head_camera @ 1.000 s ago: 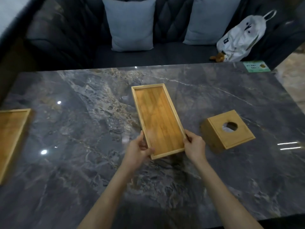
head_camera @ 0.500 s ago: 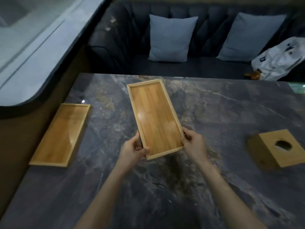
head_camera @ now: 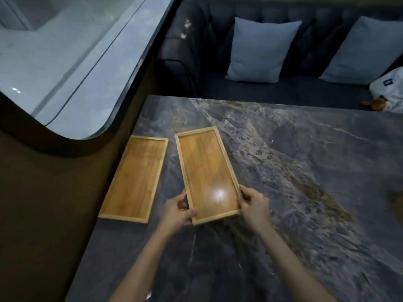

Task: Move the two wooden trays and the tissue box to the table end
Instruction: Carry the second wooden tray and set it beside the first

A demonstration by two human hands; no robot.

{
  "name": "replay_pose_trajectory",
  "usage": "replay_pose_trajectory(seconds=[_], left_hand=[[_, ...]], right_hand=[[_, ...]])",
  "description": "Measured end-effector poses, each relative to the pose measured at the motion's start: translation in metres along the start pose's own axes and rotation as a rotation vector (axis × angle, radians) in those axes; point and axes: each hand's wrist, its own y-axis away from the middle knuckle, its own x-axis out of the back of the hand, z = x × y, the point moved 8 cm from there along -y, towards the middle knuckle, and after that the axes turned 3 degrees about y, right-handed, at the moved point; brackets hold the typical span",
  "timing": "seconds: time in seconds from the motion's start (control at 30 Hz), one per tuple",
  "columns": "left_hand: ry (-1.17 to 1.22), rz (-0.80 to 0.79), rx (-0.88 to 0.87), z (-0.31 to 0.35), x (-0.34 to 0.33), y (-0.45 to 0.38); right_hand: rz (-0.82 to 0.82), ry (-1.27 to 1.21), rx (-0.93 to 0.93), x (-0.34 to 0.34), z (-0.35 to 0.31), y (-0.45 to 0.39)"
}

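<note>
I hold a long wooden tray (head_camera: 207,168) by its near end, its far end pointing away from me. My left hand (head_camera: 177,211) grips the near left corner and my right hand (head_camera: 254,203) grips the near right corner. A second wooden tray (head_camera: 135,177) lies flat at the left end of the dark marble table (head_camera: 305,192), just left of the held one, with a narrow gap between them. Whether the held tray touches the tabletop I cannot tell. The tissue box is almost out of frame; only a blurred brown patch (head_camera: 397,200) shows at the right edge.
The table's left edge meets a brown wall beneath a curved window ledge (head_camera: 72,83). Behind the table stands a dark sofa (head_camera: 305,86) with two blue cushions (head_camera: 261,49). A white bag (head_camera: 388,90) lies on the seat at far right.
Both hands carried the tray leftward across the table until it sits beside the other tray. The view swung left with it, and the tissue box slid out to the right edge.
</note>
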Motion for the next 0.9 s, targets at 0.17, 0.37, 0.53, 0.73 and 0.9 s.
replay_pose_trajectory(seconds=[0.17, 0.37, 0.53, 0.73, 0.9], left_hand=[[-0.03, -0.021, 0.064, -0.02, 0.023, -0.014], [-0.047, -0.085, 0.092, -0.025, 0.032, -0.021], [-0.14, -0.079, 0.088, -0.026, 0.042, -0.027], [-0.264, -0.045, 0.094, -0.029, 0.053, -0.03], [-0.429, 0.026, 0.018, -0.02, 0.054, -0.023]], right_hand=[[-0.018, -0.02, -0.064, -0.033, -0.003, -0.001], [0.014, -0.028, -0.108, -0.048, -0.005, 0.001], [0.016, 0.013, -0.09, -0.058, -0.009, 0.003], [0.019, 0.03, -0.099, -0.075, -0.007, 0.004], [0.017, 0.065, -0.091, -0.081, -0.005, 0.008]])
